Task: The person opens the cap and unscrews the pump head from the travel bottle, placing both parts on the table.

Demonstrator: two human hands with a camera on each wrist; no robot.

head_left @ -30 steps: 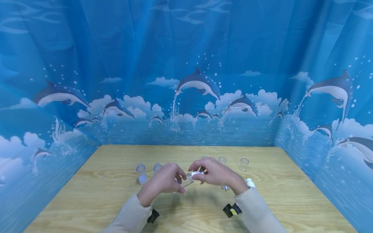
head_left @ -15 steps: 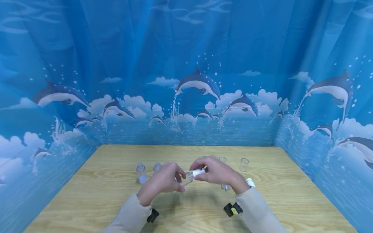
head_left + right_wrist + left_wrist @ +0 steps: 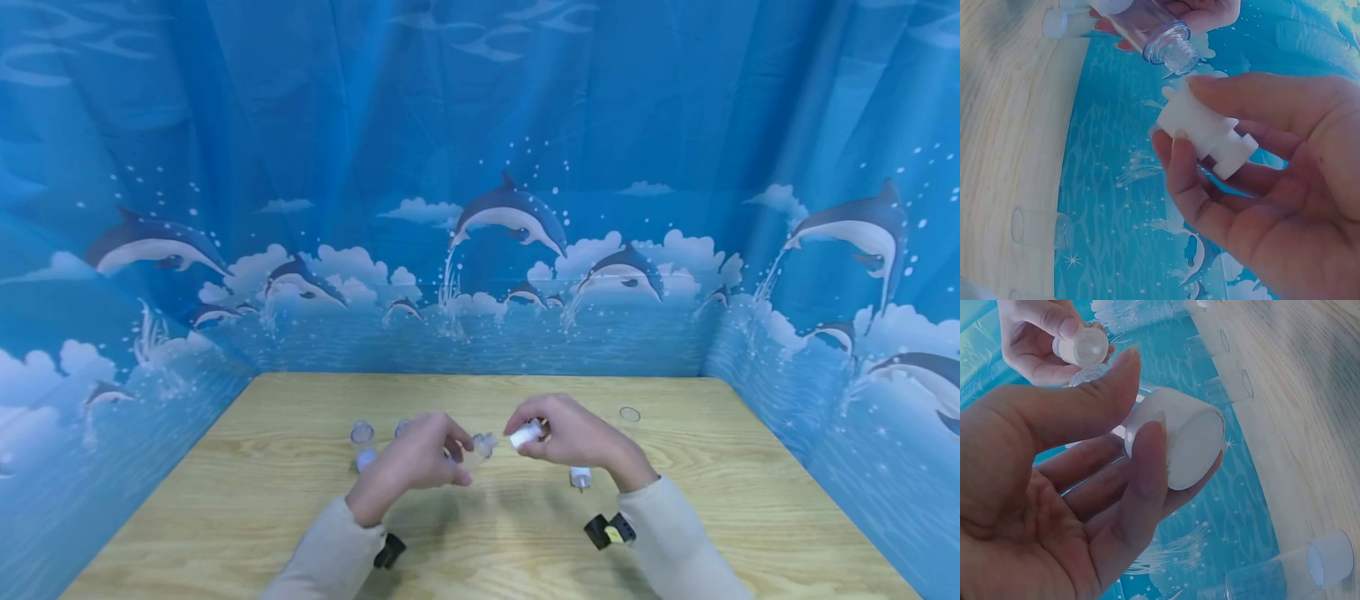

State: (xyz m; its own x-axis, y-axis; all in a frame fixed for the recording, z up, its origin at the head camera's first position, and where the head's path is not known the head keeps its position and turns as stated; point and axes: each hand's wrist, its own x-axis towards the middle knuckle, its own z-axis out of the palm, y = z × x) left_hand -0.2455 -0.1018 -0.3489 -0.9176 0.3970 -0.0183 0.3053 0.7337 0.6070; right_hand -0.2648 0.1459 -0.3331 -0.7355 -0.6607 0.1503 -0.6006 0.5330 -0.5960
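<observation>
My left hand [image 3: 420, 454] holds a clear bottle [image 3: 1141, 28] tilted above the table, its bare threaded neck toward my right hand. In the left wrist view the bottle's white base [image 3: 1194, 440] shows between thumb and fingers. Across a small gap, my right hand [image 3: 577, 435] pinches a white pump head [image 3: 1200, 125] between thumb and fingers. Its hollow underside [image 3: 1091, 347] faces the bottle in the left wrist view. Bottle and pump head are apart.
Two more clear bottles, one with a pale base [image 3: 365, 460], stand left, partly behind my left hand. Another white pump head [image 3: 581, 477] is on the table below my right hand. A clear cap [image 3: 629, 414] stands beyond my right wrist; more clear caps [image 3: 1229, 386] show in the left wrist view.
The white pump head has come away from the bottle's neck and moved right and slightly up with my right hand. The threaded neck is now exposed. My left hand has barely shifted.
</observation>
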